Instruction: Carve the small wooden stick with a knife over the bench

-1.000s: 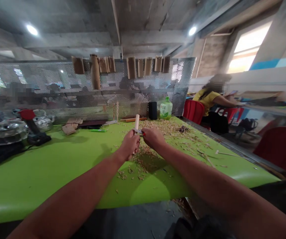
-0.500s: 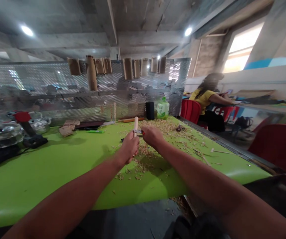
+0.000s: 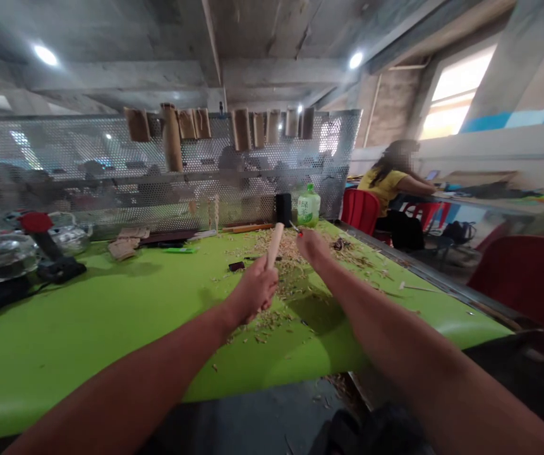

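Observation:
My left hand (image 3: 254, 287) is closed round the lower part of a pale wooden stick (image 3: 275, 245), which tilts up and to the right. To its right, my right hand (image 3: 314, 248) grips a knife (image 3: 294, 226) with a red part at the handle; the short blade points up and left, apart from the stick. Pale wood shavings (image 3: 272, 319) lie under and around both hands on the green table cover (image 3: 124, 328). A small dark object (image 3: 236, 266) lies left of the stick.
At the back stand a green-tinted bottle (image 3: 308, 207) and a black block (image 3: 284, 208) before a perforated metal screen (image 3: 247, 180). Metal pots (image 3: 1, 256) and a red-and-black tool (image 3: 44, 237) are at left. A person in yellow (image 3: 386, 188) sits beyond the right edge.
My right hand and the knife have moved right, off the stick. The stick now leans to the right, and my left hand has shifted slightly right. The dark object shows more fully.

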Tool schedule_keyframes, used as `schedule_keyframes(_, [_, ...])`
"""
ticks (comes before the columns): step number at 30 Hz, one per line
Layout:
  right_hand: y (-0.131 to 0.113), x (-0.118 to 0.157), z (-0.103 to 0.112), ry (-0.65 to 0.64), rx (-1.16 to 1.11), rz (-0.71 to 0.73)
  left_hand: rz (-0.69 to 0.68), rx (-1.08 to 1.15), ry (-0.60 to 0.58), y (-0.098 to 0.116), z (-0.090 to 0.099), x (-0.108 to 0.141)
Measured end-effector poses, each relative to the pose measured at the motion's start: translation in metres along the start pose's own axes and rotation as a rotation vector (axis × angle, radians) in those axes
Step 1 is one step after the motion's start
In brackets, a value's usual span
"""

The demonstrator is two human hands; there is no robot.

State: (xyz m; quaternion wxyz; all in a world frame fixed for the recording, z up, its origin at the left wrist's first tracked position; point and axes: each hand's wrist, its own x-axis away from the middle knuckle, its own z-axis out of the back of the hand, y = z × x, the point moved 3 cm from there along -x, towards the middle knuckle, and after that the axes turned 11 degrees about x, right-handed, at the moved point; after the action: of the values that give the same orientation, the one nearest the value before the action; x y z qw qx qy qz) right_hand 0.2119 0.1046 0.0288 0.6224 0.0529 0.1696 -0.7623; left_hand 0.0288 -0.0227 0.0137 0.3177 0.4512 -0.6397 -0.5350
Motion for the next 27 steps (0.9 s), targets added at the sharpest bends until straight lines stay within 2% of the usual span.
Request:
schedule_keyframes(3, [-0.028,0.011,-0.005,0.041,-0.021,0.075,-0.023,0.105,0.139,0.003,0.025,-0.018])
schedule_keyframes(5, [-0.044,0.023,-0.007,0.058,-0.018,0.169,-0.055,0.141,0.179,0.003,0.034,-0.026])
schedule_keyframes(12, [-0.066,0.053,-0.008,0.040,0.093,0.393,-0.122,0.178,0.154,0.003,0.038,-0.034])
schedule_keyframes(17, [-0.074,0.064,-0.009,0.078,0.169,0.504,-0.117,0.164,0.208,0.002,0.044,-0.037])
schedule_keyframes(24, [-0.072,0.060,-0.005,0.056,0.185,0.474,-0.087,0.185,0.245,0.005,0.033,-0.033])
schedule_keyframes(27, [-0.068,0.052,-0.006,0.060,0.146,0.416,-0.067,0.166,0.211,0.005,0.026,-0.027])
